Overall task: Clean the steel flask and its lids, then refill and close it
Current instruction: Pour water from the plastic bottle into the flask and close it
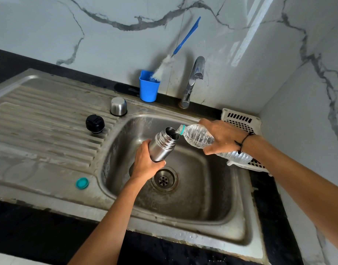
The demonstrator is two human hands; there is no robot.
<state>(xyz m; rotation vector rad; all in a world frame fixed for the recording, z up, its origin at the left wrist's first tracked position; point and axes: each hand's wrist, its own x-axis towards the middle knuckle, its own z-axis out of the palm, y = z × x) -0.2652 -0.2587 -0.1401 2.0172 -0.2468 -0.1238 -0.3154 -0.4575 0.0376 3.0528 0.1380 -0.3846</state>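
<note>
Over a stainless sink (239,190), a person refills the steel flask (162,145) from a clear plastic bottle (198,137), the step of the task that appears to follow the washing. The left hand (146,162) wraps its fingers around the lower body of the flask and holds it tilted above the basin, near the drain (164,179), with its open mouth turned up toward the right. The right hand (219,137) grips the bottle around its middle and tips it so that its neck sits just at the rim of the flask; whether water is running at this instant is hard to tell. The flask's two lids wait on the ribbed draining surface (40,119) to the left: the black stopper (95,123) and, behind it, the steel cup lid (118,106) standing mouth down. The bottle's teal cap (82,183) lies apart near the front edge. A bottle brush (165,66) rests in a blue cup (148,87) beside the tap (193,81), and a white basket (241,119) sits under the right wrist. Once the flask is full, the next move would call for setting the bottle down, freeing the right hand to fetch the black stopper and screw it in, then fit the steel cup lid over it, all while the flask is kept upright enough not to spill.
</note>
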